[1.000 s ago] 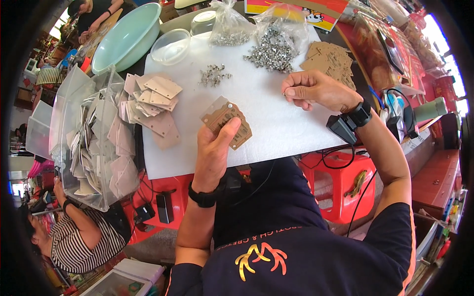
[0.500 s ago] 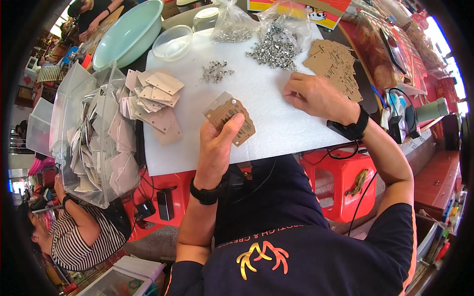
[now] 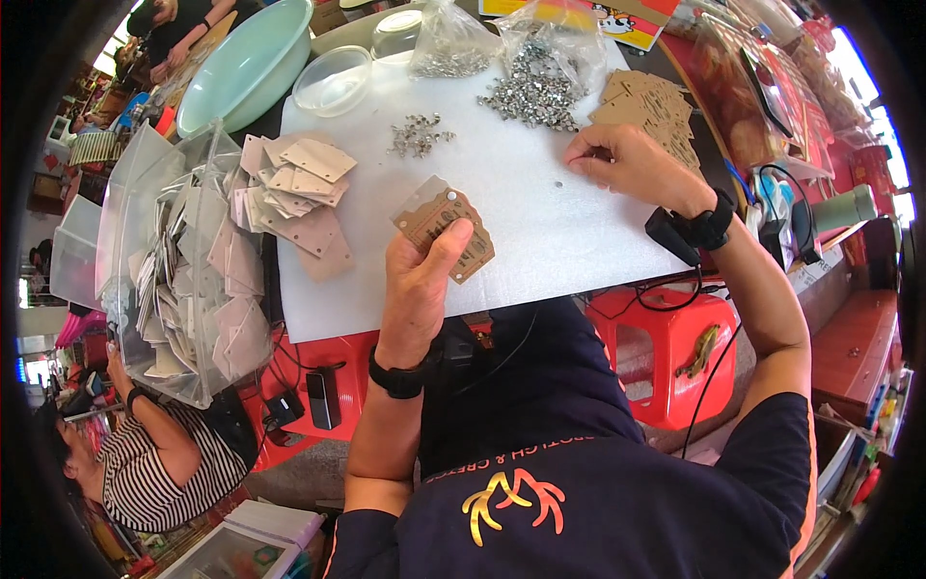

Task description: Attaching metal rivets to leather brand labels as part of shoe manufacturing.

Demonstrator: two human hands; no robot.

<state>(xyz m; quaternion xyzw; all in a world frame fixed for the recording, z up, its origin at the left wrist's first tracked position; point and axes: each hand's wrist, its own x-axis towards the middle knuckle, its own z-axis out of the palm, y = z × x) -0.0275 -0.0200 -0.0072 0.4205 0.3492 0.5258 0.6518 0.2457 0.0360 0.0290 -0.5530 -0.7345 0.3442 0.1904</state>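
My left hand holds a brown printed card above the white sheet, its thumb pressed on the front. A whitish round piece sits at the card's upper corner, and a clear edge sticks out beyond it. My right hand hovers over the sheet's right side with curled fingers; whatever they pinch is hidden. Just left of its fingertips lies one small metal piece. Beyond are a large heap of shiny metal pieces spilling from a clear bag and a smaller heap.
More brown cards lie at the far right. Blank grey cards are stacked at left, beside a clear bin full of cards. Behind stand a clear bowl and a pale green basin. Other people are at left.
My right hand has shifted slightly right, away from the small metal piece that now shows on the sheet. My left hand keeps its grip on the card, almost still.
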